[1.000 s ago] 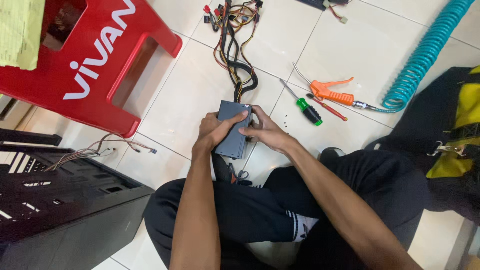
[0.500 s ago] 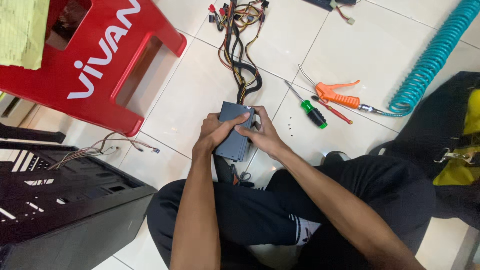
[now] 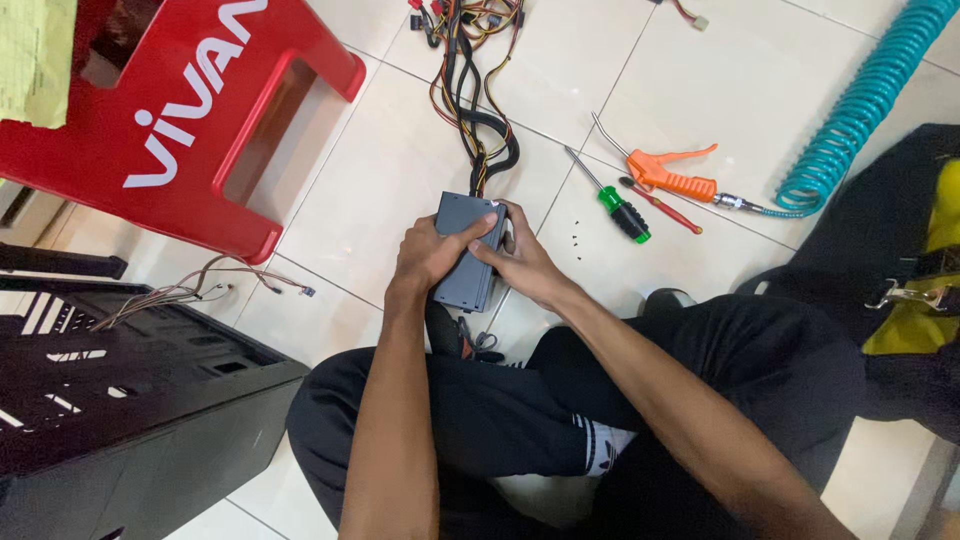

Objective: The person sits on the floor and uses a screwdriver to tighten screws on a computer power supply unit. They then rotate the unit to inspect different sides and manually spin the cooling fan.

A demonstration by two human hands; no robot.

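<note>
A grey metal power supply box [image 3: 462,283] rests on the white tiled floor between my knees. My left hand [image 3: 428,250] grips its left side, thumb across the top. On the right edge my right hand [image 3: 522,258] clasps it, fingers curled over the far corner. A bundle of black, yellow and red cables [image 3: 472,90] runs from the box's far end toward the top of the view.
A red plastic stool [image 3: 190,120] lies at the upper left. A black computer case [image 3: 110,400] with loose wires stands at the left. A green-handled screwdriver [image 3: 612,200], an orange air blow gun [image 3: 672,172] on a teal coiled hose [image 3: 860,100], tiny screws [image 3: 578,238], and a black-yellow bag [image 3: 915,270] are at the right.
Both hands have stayed on the box; the right hand's fingers have shifted slightly along its far corner. The view has drifted a little.
</note>
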